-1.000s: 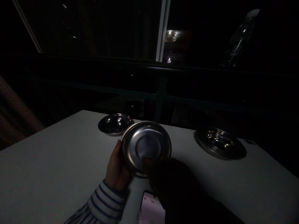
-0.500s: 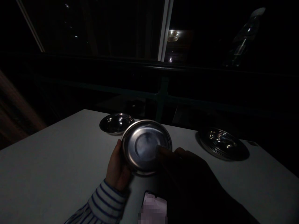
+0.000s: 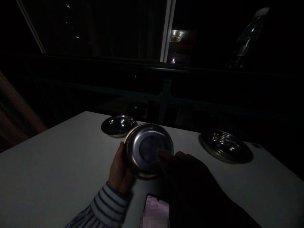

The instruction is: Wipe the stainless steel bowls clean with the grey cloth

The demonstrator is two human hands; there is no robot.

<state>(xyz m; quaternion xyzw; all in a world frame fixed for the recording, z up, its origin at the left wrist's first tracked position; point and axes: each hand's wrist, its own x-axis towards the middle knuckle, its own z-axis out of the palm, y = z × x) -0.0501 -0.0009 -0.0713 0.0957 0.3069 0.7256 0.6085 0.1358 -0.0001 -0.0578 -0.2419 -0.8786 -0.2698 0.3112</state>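
My left hand (image 3: 119,172) grips the left rim of a round steel plate (image 3: 144,148), tilted up off the white table (image 3: 52,164) with its inside facing me. My right hand (image 3: 184,172) is a dark shape at the plate's lower right. Its fingers press something small and pale, a pad or cloth I cannot make out (image 3: 161,153), against the plate's inner surface. A striped sleeve covers my left wrist.
A small steel bowl (image 3: 118,125) stands behind the held plate. A stack of steel plates (image 3: 225,145) lies at the right of the table. A phone with a lit screen (image 3: 156,212) lies at the near edge. Beyond the table are a dark railing and windows.
My right hand moved from the plate's bottom edge up to its right inner side. The plate tipped slightly flatter in my left hand.
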